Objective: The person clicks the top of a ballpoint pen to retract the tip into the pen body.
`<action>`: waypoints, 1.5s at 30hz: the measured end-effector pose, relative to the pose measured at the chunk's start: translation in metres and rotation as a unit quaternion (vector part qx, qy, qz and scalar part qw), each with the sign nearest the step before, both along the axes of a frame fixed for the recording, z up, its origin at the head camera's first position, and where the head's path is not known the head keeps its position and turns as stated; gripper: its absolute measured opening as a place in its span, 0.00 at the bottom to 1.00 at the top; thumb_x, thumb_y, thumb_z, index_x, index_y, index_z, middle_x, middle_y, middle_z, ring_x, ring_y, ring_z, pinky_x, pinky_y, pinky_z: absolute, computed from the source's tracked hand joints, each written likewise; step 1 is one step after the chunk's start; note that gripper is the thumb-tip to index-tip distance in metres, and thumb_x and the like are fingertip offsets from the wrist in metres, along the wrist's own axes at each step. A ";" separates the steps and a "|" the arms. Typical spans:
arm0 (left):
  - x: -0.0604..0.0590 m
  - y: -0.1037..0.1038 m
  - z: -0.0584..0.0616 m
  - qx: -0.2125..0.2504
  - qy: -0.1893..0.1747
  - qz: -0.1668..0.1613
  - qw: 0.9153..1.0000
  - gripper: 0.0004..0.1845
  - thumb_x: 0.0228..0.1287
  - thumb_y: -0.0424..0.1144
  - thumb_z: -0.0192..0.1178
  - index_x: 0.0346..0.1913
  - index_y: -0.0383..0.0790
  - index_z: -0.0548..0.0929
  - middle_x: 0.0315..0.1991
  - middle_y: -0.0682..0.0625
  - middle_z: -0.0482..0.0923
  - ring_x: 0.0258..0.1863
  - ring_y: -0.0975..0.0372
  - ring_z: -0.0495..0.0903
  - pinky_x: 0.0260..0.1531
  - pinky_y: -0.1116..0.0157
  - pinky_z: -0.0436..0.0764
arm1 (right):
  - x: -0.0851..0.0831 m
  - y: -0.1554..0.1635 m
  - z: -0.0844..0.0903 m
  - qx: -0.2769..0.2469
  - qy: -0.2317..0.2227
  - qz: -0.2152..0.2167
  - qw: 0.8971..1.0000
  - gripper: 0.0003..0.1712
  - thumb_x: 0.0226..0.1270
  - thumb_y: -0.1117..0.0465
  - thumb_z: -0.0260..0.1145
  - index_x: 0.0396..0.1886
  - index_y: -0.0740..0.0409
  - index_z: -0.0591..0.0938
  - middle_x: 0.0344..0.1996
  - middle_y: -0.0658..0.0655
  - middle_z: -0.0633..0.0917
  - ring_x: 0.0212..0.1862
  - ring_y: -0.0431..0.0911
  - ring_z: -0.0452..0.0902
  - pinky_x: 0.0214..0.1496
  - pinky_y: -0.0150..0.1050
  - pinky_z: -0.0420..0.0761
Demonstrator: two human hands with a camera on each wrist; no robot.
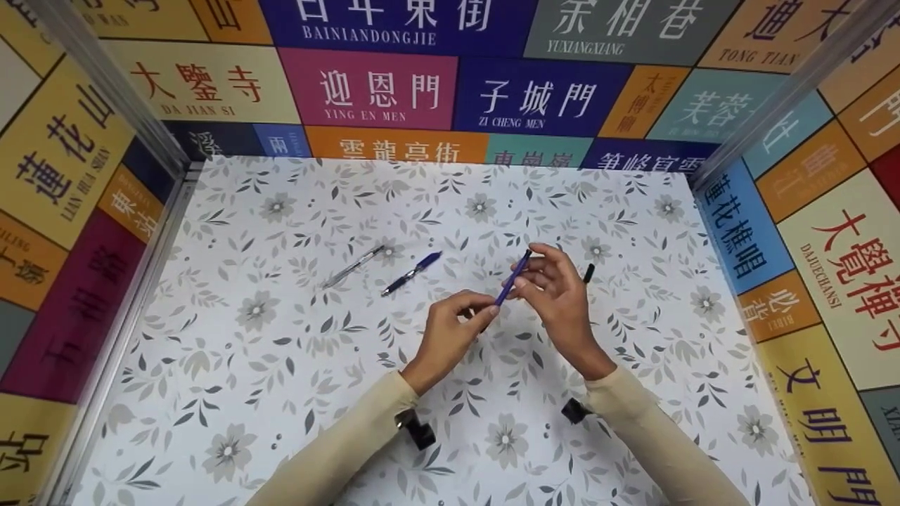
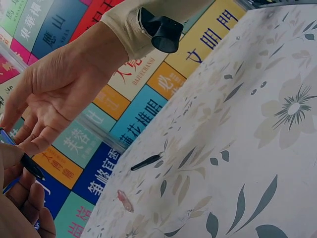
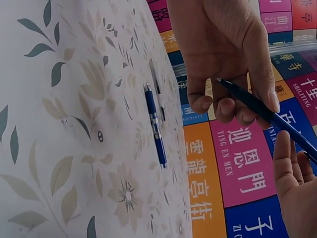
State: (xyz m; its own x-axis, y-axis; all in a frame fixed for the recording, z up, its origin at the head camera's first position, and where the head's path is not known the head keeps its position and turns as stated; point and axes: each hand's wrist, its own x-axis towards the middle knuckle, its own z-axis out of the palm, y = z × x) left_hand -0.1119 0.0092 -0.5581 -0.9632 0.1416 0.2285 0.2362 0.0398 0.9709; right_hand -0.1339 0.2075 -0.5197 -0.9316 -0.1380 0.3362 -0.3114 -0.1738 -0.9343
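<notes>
Both hands are on the same blue pen barrel [image 1: 512, 279], held up off the desk [image 1: 246, 365] around the middle of the head view. The left hand [image 1: 450, 330] pinches the lower end between thumb and fingertips, and the right hand [image 1: 555, 288] has its fingertips curled lightly round the upper half. So the barrel runs diagonally out of the left grip toward 1 o'clock and through the right one.

What could go wrong, I reckon: both holds are fingertip-only, so any twist or pull could make the thin barrel slip and drop. The small black cap [image 1: 589, 273] lies just at 3 o'clock of the right hand, and a stray wrist could easily knock it away. I can't tell from the wrist views whether the tip is out.

A second blue pen [image 1: 411, 273] and a silver refill [image 1: 354, 266] lie at about 10 o'clock, well apart from the hands.
</notes>
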 end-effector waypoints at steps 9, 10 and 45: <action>-0.002 -0.001 0.003 0.014 0.007 0.004 1.000 0.04 0.75 0.36 0.73 0.46 0.43 0.96 0.35 0.53 0.89 0.33 0.63 0.83 0.38 0.66 0.79 | 0.000 -0.005 0.004 0.011 0.008 -0.008 1.000 0.31 0.76 0.77 0.67 0.76 0.65 0.73 0.54 0.73 0.82 0.49 0.56 0.88 0.50 0.46 0.90; -0.002 -0.001 0.004 0.015 0.008 0.003 1.000 0.04 0.75 0.36 0.73 0.46 0.43 0.95 0.34 0.53 0.89 0.32 0.63 0.82 0.38 0.66 0.79 | 0.000 -0.006 0.003 0.013 0.009 -0.007 1.000 0.31 0.76 0.77 0.67 0.76 0.65 0.73 0.54 0.75 0.81 0.49 0.56 0.88 0.51 0.46 0.90; -0.003 -0.004 0.013 0.008 0.036 0.002 0.999 0.03 0.72 0.29 0.73 0.43 0.37 0.94 0.35 0.51 0.88 0.37 0.63 0.83 0.46 0.58 0.82 | 0.002 -0.014 0.001 0.012 0.035 -0.006 0.999 0.31 0.75 0.79 0.68 0.75 0.66 0.74 0.51 0.74 0.81 0.48 0.56 0.89 0.52 0.47 0.91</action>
